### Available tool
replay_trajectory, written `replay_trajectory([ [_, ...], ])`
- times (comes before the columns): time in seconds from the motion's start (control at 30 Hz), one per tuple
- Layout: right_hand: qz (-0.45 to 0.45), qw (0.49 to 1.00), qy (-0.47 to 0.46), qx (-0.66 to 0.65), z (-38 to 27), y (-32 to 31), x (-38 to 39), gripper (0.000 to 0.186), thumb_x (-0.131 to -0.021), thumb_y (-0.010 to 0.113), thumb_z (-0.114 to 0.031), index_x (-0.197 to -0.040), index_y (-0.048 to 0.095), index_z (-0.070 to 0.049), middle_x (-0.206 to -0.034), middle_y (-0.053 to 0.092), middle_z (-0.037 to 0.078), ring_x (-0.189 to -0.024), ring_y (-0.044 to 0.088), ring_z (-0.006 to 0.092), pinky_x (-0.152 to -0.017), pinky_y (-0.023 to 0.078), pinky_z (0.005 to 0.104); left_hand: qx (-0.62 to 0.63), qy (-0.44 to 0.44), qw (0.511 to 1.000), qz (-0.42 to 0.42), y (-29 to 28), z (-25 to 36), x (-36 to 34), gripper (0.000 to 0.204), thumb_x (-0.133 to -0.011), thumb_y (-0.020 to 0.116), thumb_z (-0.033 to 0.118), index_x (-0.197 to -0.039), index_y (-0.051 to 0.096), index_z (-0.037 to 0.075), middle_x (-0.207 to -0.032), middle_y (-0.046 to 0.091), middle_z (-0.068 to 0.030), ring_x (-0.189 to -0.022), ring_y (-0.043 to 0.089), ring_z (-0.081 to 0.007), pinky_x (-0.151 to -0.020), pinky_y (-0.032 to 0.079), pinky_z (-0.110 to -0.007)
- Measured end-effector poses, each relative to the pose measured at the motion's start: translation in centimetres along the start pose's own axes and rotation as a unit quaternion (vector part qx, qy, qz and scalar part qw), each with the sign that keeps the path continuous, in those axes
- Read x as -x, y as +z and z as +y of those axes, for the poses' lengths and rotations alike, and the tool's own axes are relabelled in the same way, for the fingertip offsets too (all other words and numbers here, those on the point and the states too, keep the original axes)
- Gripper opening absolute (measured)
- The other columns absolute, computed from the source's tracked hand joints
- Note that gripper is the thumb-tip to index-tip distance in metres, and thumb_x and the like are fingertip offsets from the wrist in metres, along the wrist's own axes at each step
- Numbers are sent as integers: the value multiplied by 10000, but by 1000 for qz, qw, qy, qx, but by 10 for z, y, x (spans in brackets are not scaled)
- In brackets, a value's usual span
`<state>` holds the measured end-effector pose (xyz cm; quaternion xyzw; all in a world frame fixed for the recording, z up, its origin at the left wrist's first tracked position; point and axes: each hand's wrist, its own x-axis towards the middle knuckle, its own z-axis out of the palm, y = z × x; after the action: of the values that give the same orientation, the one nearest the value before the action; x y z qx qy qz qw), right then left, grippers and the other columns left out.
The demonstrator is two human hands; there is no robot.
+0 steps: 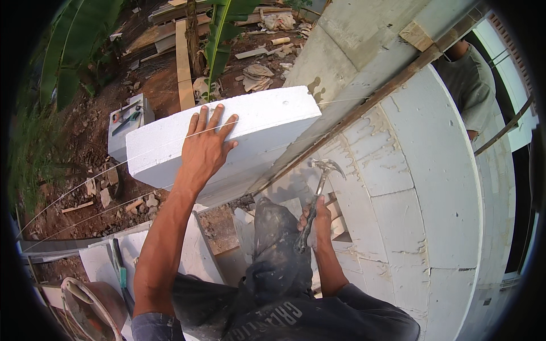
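A large white lightweight block (pixel 273 112) is set on edge at the top of a wall of similar blocks, with a thin string (pixel 347 99) stretched along it. My left hand (pixel 206 142) rests on this block, fingers spread over its near upper edge. Lower and to the right, my right hand (pixel 314 219) grips the handle of a claw hammer (pixel 323 167), its head raised beside the block. My legs show below in dark, dusty trousers.
A concrete column (pixel 347 42) and block wall (pixel 415 187) flank me on the right, where another person (pixel 472 85) is partly visible. To the left are rubble, planks (pixel 185 62), banana plants and a block with tools (pixel 131 128). A bucket (pixel 96 307) sits lower left.
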<state>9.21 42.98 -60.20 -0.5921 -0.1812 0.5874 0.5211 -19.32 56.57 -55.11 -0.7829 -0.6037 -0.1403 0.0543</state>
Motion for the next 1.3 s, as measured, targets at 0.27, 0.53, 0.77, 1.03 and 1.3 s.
replay_trajectory([
  [0.27, 24, 949, -20, -313, 1, 119, -73, 491, -991, 383, -579, -948, 406, -91, -663, 373, 30, -507, 393, 169, -480, 386, 335, 20, -16, 999, 29, 4, -2, -3, 571, -852, 670, 388, -1389, 517, 269, -1503, 399, -86, -1387, 343, -372, -1167, 271, -462],
  [0.53, -5, 977, 10, -214, -6, 108, -73, 536, -992, 377, -576, -886, 398, -51, -662, 378, 36, -487, 390, 177, -479, 384, 339, -9, -26, 999, 18, 5, 3, -1, 570, -854, 668, 396, -1390, 515, 278, -1511, 390, -69, -1392, 341, -353, -1175, 264, -452],
  [0.77, 0, 965, -249, -82, -33, 49, -40, 527, -979, 400, -603, -869, 430, -88, -634, 392, 35, -477, 403, 162, -462, 417, 343, 13, -28, 999, 33, 12, 6, -2, 529, -888, 628, 412, -1382, 529, 253, -1501, 406, -97, -1388, 344, -376, -1171, 253, -470],
  [1.03, -158, 773, -364, 495, -211, 186, -30, 381, -955, 582, -412, -997, 621, -36, -688, 471, -7, -505, 430, 71, -447, 365, 237, 54, -47, 994, 83, 24, 13, 0, 471, -879, 618, 217, -1333, 562, 104, -1452, 433, -227, -1345, 361, -474, -1134, 240, -534],
  [1.3, -356, 439, -342, 751, -170, 399, -136, 335, -865, 656, -198, -1142, 663, -10, -686, 611, 78, -556, 589, 142, -475, 465, 331, 70, -55, 992, 90, 25, 23, -6, 470, -872, 550, 154, -1330, 545, 49, -1455, 413, -254, -1360, 329, -486, -1136, 204, -549],
])
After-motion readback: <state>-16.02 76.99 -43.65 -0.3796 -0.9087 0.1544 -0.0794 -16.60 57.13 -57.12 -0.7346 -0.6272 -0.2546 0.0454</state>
